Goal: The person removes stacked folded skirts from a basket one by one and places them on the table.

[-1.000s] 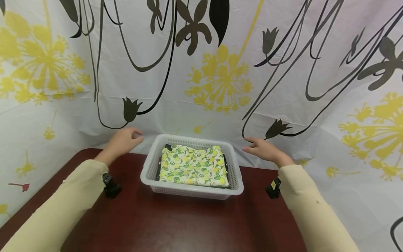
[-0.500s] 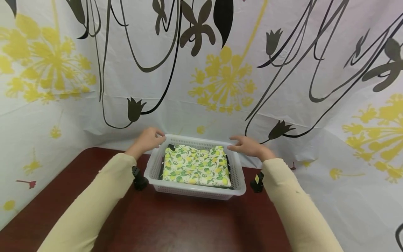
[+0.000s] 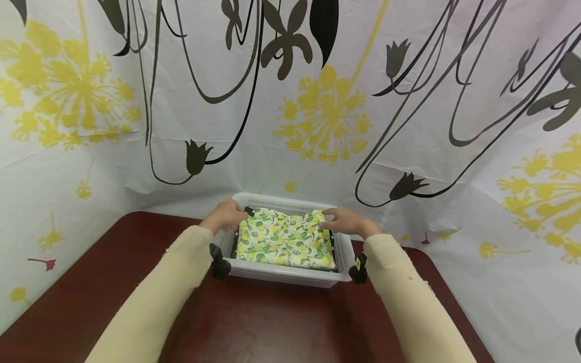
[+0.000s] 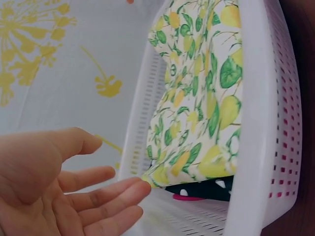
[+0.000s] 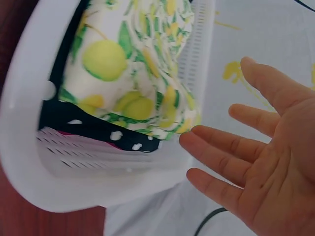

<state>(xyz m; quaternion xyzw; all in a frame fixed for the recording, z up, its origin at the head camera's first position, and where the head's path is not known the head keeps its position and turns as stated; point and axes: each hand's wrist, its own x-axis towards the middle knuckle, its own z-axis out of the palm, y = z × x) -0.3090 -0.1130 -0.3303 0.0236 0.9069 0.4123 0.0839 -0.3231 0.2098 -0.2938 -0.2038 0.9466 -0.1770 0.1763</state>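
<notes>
A person's bare left hand (image 3: 225, 215) and bare right hand (image 3: 346, 222) have their fingers extended and loosely spread, gripping nothing, at the two far corners of a folded white cloth (image 3: 286, 239) printed with lemons and green leaves; fingertip contact is unclear. Between the hands, the cloth lies on dark, white-spotted fabric (image 5: 96, 127) inside a white, perforated plastic basket (image 3: 281, 271). Under that is a dark red tabletop (image 3: 272, 322); beyond the hands, a white flower-patterned sheet (image 3: 408, 151).

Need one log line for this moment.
left hand: at lemon-print cloth, contact unclear; right hand: at opposite edge, contact unclear; dark dotted cloth: underneath; white basket: holds cloths, on table
</notes>
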